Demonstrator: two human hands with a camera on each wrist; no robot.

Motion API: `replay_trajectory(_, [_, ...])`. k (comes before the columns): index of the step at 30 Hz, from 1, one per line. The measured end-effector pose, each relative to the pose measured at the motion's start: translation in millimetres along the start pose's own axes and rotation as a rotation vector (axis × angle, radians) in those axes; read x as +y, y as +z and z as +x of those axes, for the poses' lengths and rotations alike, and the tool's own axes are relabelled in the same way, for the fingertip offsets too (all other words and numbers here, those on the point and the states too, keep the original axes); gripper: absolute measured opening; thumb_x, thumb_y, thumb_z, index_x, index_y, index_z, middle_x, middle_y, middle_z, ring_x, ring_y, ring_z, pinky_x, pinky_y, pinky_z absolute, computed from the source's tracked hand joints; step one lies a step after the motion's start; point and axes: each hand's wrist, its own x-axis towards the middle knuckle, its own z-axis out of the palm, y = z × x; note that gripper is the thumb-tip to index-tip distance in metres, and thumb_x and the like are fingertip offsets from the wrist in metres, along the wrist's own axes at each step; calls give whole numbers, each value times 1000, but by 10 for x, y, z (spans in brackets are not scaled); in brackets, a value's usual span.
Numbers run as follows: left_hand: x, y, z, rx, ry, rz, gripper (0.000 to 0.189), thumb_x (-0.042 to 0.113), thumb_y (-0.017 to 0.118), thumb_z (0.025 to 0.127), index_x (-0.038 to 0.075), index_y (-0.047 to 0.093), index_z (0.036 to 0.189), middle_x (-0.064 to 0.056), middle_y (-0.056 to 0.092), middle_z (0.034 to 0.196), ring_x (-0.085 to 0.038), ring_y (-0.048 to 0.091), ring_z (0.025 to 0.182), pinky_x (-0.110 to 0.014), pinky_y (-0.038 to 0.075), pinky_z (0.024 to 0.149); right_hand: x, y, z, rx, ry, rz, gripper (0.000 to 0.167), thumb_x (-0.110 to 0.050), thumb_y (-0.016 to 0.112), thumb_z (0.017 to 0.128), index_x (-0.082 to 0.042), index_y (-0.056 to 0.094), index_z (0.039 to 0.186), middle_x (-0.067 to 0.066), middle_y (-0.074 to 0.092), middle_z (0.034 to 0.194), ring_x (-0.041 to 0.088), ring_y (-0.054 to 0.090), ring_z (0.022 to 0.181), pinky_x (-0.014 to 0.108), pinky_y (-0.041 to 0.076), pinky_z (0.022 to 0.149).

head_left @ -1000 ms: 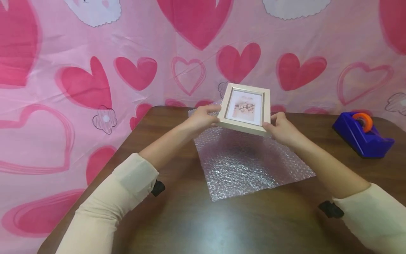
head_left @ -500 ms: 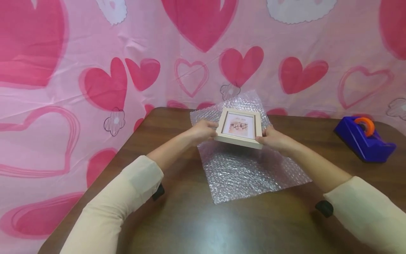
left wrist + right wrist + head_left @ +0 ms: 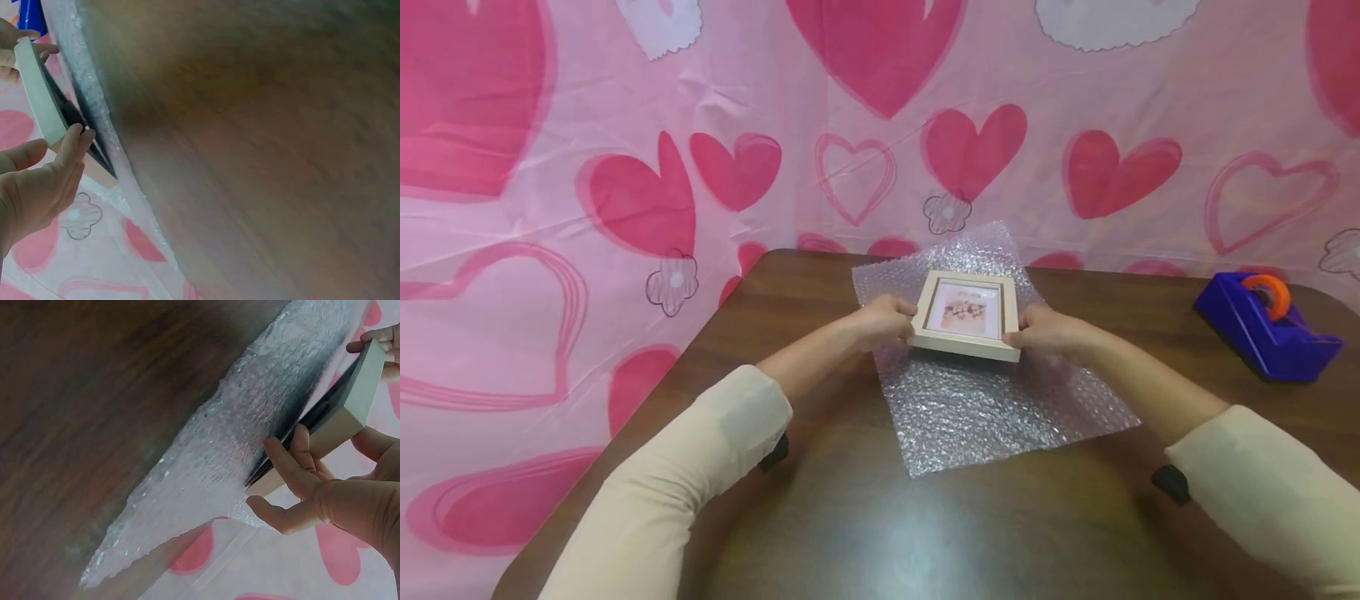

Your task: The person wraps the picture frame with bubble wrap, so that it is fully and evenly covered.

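A cream picture frame [image 3: 962,315] with a floral print is held face up by both hands, close over a sheet of bubble wrap [image 3: 970,417]. My left hand [image 3: 883,321] grips its left side, thumb on the front edge and fingertips underneath. On the opposite side my right hand [image 3: 1048,331] pinches the near right corner, thumb on top. In the right wrist view the dark back of the picture frame [image 3: 325,406] shows, with the right hand's fingers [image 3: 294,469] beneath it. From the left wrist view, the left hand [image 3: 47,181] supports a lower corner, and a gap separates frame and wrap.
A blue tape dispenser [image 3: 1266,329] with an orange roll [image 3: 1268,293] stands at the right of the brown wooden table [image 3: 850,517]. Behind the table hangs a pink cloth [image 3: 865,75] printed with hearts. The wrap's far corner reaches the table's back edge.
Both hands have lowered the picture frame toward the bubble wrap and drawn it slightly nearer. The sheet's far corner, earlier hidden behind the frame, now shows. The tape dispenser stays in place.
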Motion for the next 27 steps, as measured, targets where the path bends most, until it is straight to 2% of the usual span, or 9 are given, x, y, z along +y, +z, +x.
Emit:
replay_trajectory(3, [-36,11,1,5,-3,48,55,-13,52,77,-10,44,131,-24,49,129,-28,59,96,-30,53,77,25,12,14,1,-8,-67,28,-12,55,89,16,60,94,9,57,79,22,46,76,31,39,67])
replay_trajectory(6, [-70,21,0,12,-11,69,55,-12,53,76,-9,45,130,-23,51,128,-23,60,84,-26,53,71,43,33,38,11,-26,-130,22,-11,56,86,10,63,82,0,45,60,14,37,57,24,31,51])
replay_trajectory(8, [-84,30,-4,9,-19,53,55,-13,53,76,-9,45,131,-23,50,129,-20,59,79,-25,53,69,47,47,38,13,-34,-162,20,-11,58,85,7,63,76,-4,35,55,10,31,52,22,25,47])
replay_trajectory(10, [-99,37,-6,7,-23,37,55,-14,52,76,-9,44,131,-22,49,130,-19,58,80,-24,53,69,47,64,33,5,-38,-180,19,-11,59,84,5,62,73,-5,28,53,9,26,50,21,21,46])
replay_trajectory(18, [-128,32,-41,-4,-43,-28,54,-16,50,78,-10,43,131,-23,48,130,-28,58,102,-28,53,79,18,123,13,-37,-41,-133,13,-6,58,83,6,60,79,-5,30,56,10,27,53,23,22,48])
replay_trajectory(23, [-136,28,-45,-9,-49,19,52,-14,53,78,-10,46,129,-22,48,131,-25,57,105,-27,52,81,16,140,6,-25,-59,-163,10,-5,60,80,4,61,77,-4,36,57,10,32,54,23,28,49])
replay_trajectory(27, [-132,26,-59,-28,-50,64,51,-13,53,78,-8,48,129,-19,51,129,-21,58,101,-25,51,81,-7,161,-4,2,-86,-249,14,-5,62,77,0,56,65,-2,42,56,12,38,53,24,36,49])
